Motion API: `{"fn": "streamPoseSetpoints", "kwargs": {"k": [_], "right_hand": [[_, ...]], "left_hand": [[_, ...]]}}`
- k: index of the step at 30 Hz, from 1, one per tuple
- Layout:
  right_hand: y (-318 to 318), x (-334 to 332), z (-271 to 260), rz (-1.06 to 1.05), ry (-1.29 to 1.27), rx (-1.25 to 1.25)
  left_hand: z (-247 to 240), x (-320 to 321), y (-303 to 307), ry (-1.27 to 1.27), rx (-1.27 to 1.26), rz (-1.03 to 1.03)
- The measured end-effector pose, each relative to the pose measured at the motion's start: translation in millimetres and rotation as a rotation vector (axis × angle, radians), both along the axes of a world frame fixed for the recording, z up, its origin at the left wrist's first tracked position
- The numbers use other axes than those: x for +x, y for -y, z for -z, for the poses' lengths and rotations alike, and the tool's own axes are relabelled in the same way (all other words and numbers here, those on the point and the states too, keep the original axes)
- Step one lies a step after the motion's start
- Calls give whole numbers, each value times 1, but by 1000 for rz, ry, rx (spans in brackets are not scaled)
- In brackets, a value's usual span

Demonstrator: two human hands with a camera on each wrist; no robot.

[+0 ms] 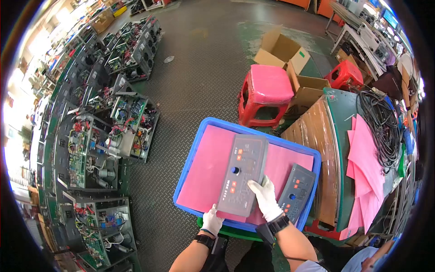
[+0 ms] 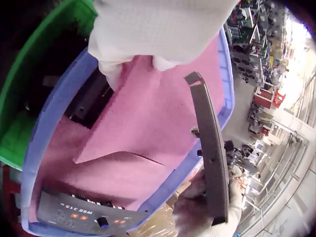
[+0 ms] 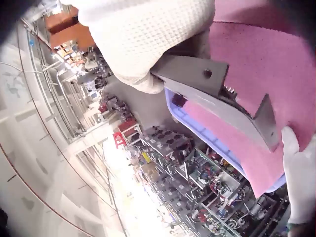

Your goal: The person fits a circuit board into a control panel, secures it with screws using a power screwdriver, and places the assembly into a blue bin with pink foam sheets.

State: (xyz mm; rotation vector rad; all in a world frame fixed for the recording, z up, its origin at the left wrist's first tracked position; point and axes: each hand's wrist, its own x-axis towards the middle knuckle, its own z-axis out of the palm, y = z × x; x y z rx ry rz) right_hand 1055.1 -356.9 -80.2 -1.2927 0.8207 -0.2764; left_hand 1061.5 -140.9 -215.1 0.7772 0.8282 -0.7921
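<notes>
Held up over the blue bin [image 1: 192,156] is a grey control panel [image 1: 247,174] with a blue knob and orange-red buttons. My gloved right hand [image 1: 266,199] grips it by its right side; the right wrist view shows the panel's bent metal edge [image 3: 212,101] under the glove. At the bin's near side, my gloved left hand [image 1: 212,221] pinches the edge of a pink foam sheet [image 2: 163,108]. That edge is raised, and a dark part [image 2: 91,101] shows beneath it. A second grey panel [image 1: 297,188] lies face up at the bin's right end.
A red stool [image 1: 267,90] and open cardboard boxes [image 1: 283,50] stand beyond the bin. At right, a green-topped table [image 1: 342,149] carries pink sheets [image 1: 367,167] and coiled black cable [image 1: 380,127]. Open machine chassis [image 1: 95,154] line the left floor. A green bin [image 2: 17,123] sits below the blue one.
</notes>
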Motion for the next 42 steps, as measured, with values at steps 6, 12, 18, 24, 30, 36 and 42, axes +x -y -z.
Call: {"fn": "streamPoseSetpoints", "kwargs": {"k": [6, 12, 18, 24, 30, 36, 42], "right_hand": [[-21, 67, 14, -77, -346, -378], [-45, 115, 35, -25, -339, -434], [-70, 145, 45, -48, -350, -397], [-77, 140, 56, 31, -306, -399], [-80, 141, 27, 102, -278, -363], [-97, 158, 53, 40, -303, -307], [-102, 160, 39, -57, -171, -57]], "left_hand": [[-15, 12, 2, 22, -53, 88], [-23, 18, -1, 13, -28, 84], [12, 10, -13, -67, -93, 152], [-43, 26, -32, -41, -236, 229], [-75, 49, -53, -99, 90, 719], [-95, 91, -45, 1225, 950, 616], [-100, 153, -16, 1152, 1057, 788]]}}
